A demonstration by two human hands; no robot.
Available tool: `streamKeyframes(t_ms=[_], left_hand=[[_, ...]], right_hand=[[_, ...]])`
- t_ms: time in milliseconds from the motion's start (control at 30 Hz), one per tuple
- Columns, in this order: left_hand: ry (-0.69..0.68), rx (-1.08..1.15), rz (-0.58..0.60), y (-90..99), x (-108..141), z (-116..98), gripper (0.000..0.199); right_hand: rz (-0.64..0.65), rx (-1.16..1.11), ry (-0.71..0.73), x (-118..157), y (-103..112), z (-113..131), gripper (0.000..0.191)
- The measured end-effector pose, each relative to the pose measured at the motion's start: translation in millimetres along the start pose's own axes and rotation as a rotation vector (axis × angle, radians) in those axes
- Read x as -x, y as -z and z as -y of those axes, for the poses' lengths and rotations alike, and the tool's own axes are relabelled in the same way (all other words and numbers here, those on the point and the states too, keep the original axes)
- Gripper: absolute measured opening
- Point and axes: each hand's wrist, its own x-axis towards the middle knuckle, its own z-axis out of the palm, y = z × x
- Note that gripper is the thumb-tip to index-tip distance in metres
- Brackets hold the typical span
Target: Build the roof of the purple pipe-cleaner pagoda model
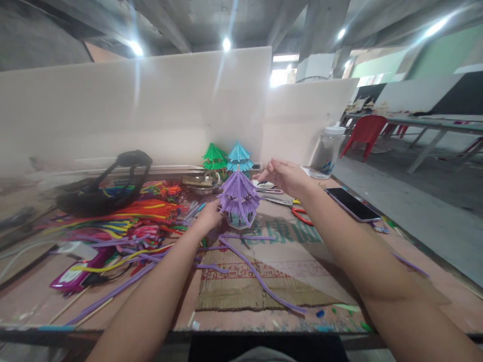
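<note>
A small purple model pagoda [239,198] made of pipe cleaners stands on the cardboard [279,251], its two-tiered roof above a pale base. My left hand [212,215] grips it at the left side, with the fingertips hidden behind the model. To the right of its roof, my right hand [283,175] is raised with fingers apart and slightly bent, and I see nothing in it. Behind the purple one are a green pagoda [214,157] and a light blue pagoda [239,155]. Loose purple pipe cleaners [260,281] lie across the cardboard in front.
Colourful pipe cleaner bundles [151,213], a black strapped item [109,186] and a magenta glue gun-like device or box [81,271] crowd the left. Orange-handled scissors [301,215], a phone [352,203] and a clear bottle [327,153] lie or stand right. A white partition [151,110] rises behind.
</note>
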Motion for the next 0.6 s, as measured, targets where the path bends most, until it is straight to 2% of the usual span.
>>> streamKeyframes(t_ms=[100, 200, 267, 400, 500, 600], left_hand=[[0.006, 0.015, 0.010, 0.2, 0.0, -0.8, 0.036], [0.013, 0.038, 0.006, -0.1, -0.2, -1.2, 0.038], [0.011, 0.045, 0.002, -0.1, -0.2, -1.5, 0.036], [0.018, 0.030, 0.009, 0.6, 0.2, -2.3, 0.034], [0.010, 0.023, -0.003, 0.7, 0.0, -2.0, 0.034], [-0.007, 0.026, -0.011, 0.2, -0.9, -0.8, 0.032]], right_hand=[[0.000, -0.050, -0.051, 2.6, -1.4, 3.6, 0.034], [-0.018, 0.047, -0.112, 2.9, 2.4, 3.0, 0.025], [-0.043, 0.236, -0.144, 2.0, 5.7, 1.6, 0.021], [-0.057, 0.857, -0.107, 0.3, 13.1, -2.2, 0.023], [0.055, 1.164, -0.160, 0.5, 19.7, -7.6, 0.035], [0.278, 1.183, -0.209, 0.4, 23.6, -13.3, 0.037]])
